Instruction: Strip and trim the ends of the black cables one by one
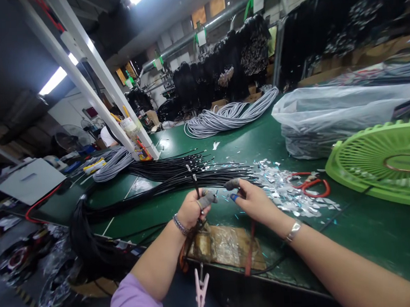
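My left hand [196,206], its fingertips in grey finger covers, is closed around thin black cables [195,185] whose stripped or pale ends point up above the fist. My right hand [250,199] hovers a little to the right, its grey-covered finger and blue-tipped thumb apart, with nothing visible between them. Behind both hands, a long bundle of black cables [172,180] lies across the green table. Red-handled scissors [315,187] rest to the right, beside a heap of white and blue scraps [282,188].
A green fan grille [380,162] and a clear plastic bag [340,114] stand at right. Coiled grey cables [230,118] lie at the back. Below my hands is a taped cardboard piece [230,246]; a pink clothespin [201,291] hangs at the edge. White posts [108,85] rise at left.
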Tool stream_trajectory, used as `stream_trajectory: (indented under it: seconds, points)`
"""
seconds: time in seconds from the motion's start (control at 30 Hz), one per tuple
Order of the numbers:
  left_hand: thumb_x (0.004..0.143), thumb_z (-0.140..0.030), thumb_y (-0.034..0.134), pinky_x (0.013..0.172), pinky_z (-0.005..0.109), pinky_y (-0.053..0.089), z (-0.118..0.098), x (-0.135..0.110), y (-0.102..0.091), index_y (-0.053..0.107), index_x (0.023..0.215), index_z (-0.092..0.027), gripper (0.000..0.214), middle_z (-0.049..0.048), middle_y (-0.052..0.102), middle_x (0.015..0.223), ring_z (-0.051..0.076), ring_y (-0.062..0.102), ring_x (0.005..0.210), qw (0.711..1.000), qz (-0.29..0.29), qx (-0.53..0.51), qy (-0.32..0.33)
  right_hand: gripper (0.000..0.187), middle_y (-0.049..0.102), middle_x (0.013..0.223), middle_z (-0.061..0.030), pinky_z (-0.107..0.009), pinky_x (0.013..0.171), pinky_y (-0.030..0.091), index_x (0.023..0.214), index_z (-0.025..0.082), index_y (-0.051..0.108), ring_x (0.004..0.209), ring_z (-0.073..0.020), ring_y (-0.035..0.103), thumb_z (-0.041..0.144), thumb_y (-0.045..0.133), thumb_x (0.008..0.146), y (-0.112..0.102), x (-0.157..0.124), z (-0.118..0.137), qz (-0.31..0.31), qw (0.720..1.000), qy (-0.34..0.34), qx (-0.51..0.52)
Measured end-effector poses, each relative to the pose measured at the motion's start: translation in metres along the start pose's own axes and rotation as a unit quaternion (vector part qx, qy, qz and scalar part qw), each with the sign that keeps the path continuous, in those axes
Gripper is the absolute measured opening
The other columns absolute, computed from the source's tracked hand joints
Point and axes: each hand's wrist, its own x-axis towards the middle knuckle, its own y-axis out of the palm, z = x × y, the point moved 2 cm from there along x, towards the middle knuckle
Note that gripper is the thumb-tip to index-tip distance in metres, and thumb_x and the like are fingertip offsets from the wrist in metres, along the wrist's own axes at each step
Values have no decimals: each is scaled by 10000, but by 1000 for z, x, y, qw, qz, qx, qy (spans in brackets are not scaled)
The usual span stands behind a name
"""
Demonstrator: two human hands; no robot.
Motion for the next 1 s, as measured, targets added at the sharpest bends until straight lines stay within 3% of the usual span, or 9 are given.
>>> stream_trajectory:
  seconds: [0.13, 0.23, 0.4, 0.5, 0.63, 0.73, 0.83, 0.9, 1.0]
  points:
    - [577, -684, 686, 326, 182, 177, 2, 1, 1, 526, 711, -157, 566, -102, 396, 387, 35, 279, 285, 1000, 9, 19, 4, 196, 722, 858, -48, -340, 737, 513, 874, 213, 663, 794, -204, 651, 221, 495, 774, 1, -3, 3, 12, 998, -32, 59]
    - [606, -664, 687, 326, 182, 208, 5, 1, 1, 535, 730, -150, 550, -97, 413, 417, 33, 299, 298, 999, 10, 40, 23, 234, 713, 903, -65, -348, 735, 523, 968, 203, 660, 805, -205, 648, 253, 490, 817, 1, -5, 5, 6, 996, -52, 69]
    - [631, -572, 722, 353, 179, 246, 6, 1, 2, 525, 710, -153, 470, -91, 428, 441, 28, 315, 319, 994, 8, 93, 47, 272, 660, 1049, -78, -351, 815, 504, 1022, 220, 645, 943, -202, 616, 161, 488, 807, 1, -8, 14, 33, 983, -172, 60]
    - [647, -497, 737, 427, 182, 336, 7, 2, 3, 546, 706, -144, 406, -70, 469, 496, 35, 374, 390, 988, 17, 124, 86, 227, 663, 945, -64, -338, 788, 492, 912, 218, 641, 876, -194, 608, 117, 486, 781, 2, -9, 15, 70, 978, -193, 45]
    - [695, -402, 716, 597, 222, 452, 11, 4, 0, 602, 835, -134, 323, 4, 603, 714, 91, 526, 599, 971, -2, 157, 178, 123, 624, 720, -24, -294, 625, 437, 766, 217, 590, 676, -173, 549, 164, 484, 798, 5, -8, 10, 81, 988, -129, 13]
    - [747, -335, 668, 634, 239, 458, 13, 4, -5, 614, 842, -150, 215, 16, 600, 742, 116, 536, 658, 924, -59, 268, 265, 103, 594, 654, -4, -280, 575, 391, 719, 215, 554, 617, -163, 508, 225, 493, 801, 9, -6, 5, 88, 994, -66, 21]
    - [773, -227, 589, 626, 246, 446, 14, 0, -9, 613, 768, -163, 69, 26, 574, 708, 136, 531, 663, 835, -101, 410, 352, 119, 564, 628, 8, -276, 572, 386, 669, 213, 520, 606, -156, 488, 259, 503, 778, 14, -5, 2, 105, 993, -10, 60]
    - [751, -147, 532, 615, 247, 439, 15, -2, -11, 627, 781, -165, 101, 39, 579, 717, 145, 539, 664, 789, -110, 470, 380, 115, 561, 639, 9, -276, 585, 398, 675, 209, 525, 614, -153, 488, 277, 507, 767, 17, -5, 1, 114, 988, 21, 101]
    - [730, -140, 531, 612, 252, 432, 16, -1, -13, 642, 784, -167, 127, 42, 587, 702, 150, 538, 643, 787, -110, 498, 348, 110, 560, 640, 13, -268, 569, 398, 709, 206, 549, 601, -147, 478, 300, 520, 761, 21, -6, -1, 122, 981, 51, 143]
